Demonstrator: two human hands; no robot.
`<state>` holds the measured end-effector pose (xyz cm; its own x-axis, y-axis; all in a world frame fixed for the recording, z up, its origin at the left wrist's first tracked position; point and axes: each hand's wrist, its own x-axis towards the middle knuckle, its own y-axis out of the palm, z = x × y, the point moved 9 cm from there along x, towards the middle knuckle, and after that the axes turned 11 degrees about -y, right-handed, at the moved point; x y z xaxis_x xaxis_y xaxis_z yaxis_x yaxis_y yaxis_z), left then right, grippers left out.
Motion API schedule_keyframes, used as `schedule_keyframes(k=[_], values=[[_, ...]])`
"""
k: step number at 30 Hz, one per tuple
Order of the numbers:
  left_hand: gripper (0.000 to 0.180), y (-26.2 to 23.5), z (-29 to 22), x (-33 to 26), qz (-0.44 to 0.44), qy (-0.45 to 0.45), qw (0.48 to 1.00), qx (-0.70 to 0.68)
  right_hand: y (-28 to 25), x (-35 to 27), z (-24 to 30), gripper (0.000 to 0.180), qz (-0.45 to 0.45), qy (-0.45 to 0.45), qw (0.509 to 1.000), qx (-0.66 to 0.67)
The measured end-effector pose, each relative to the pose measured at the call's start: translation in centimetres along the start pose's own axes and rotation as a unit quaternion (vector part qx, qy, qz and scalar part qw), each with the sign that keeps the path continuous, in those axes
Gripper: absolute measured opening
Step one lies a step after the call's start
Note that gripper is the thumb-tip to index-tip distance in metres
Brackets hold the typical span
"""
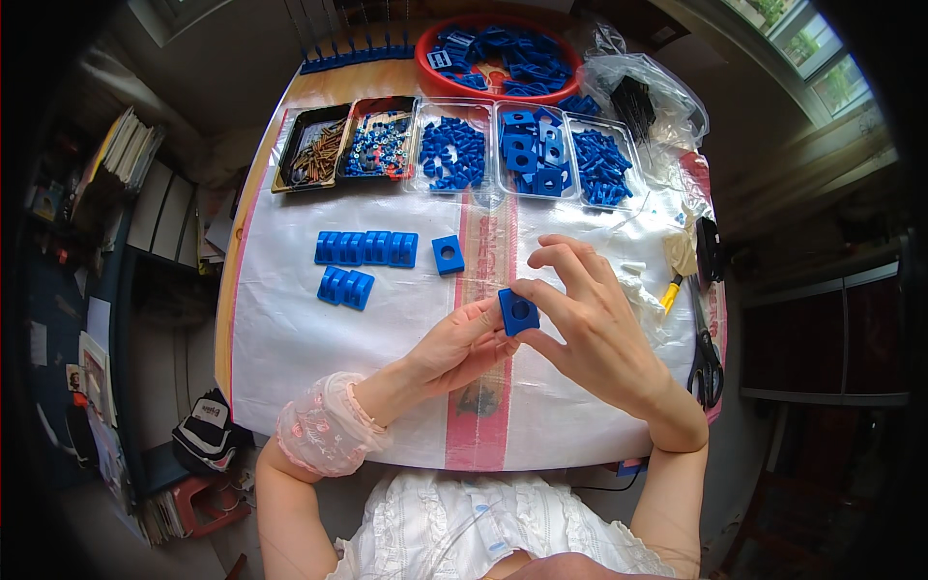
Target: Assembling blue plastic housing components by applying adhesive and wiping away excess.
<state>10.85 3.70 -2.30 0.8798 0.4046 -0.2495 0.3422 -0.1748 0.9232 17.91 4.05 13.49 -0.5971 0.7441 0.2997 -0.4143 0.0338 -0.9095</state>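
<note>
A blue square block with a round hole (512,327) is held between both my hands over the white table cover. My left hand (454,350) pinches its left side with thumb and fingers. On its right side, the thumb and index finger of my right hand (592,324) grip the edges, with the other fingers raised. Just beyond my left hand, a second blue holed block (452,268) lies on the cover. Further left are a row of several blue curved pieces (365,247) and a shorter row of similar blue pieces (345,288).
Along the far side stand a tray of screws (319,150), a tray of nuts (379,140), and clear trays of blue pegs (452,155), blue blocks (522,155) and blue plugs (601,166). Behind is a red basin (422,63). Scissors (711,372) and a yellow-handled tool (670,297) lie right.
</note>
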Motion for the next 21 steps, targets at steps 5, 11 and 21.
schedule_keyframes(k=[5, 11, 21], values=[[0.03, 0.11, -0.04, 0.03, 0.001, 0.001, 1.0, 0.008, -0.01, -0.05, 0.0, 0.043, -0.002, 0.0, 1.0, 0.003], [0.031, -0.04, 0.01, 0.04, -0.001, -0.001, 1.0, 0.007, 0.0, 0.03, 0.06, 0.043, 0.001, 0.0, 1.0, 0.001], [0.031, 0.09, -0.01, 0.0, -0.002, -0.003, 1.0, 0.014, -0.02, 0.05, 0.07, 0.044, -0.001, 0.001, 1.0, 0.004]])
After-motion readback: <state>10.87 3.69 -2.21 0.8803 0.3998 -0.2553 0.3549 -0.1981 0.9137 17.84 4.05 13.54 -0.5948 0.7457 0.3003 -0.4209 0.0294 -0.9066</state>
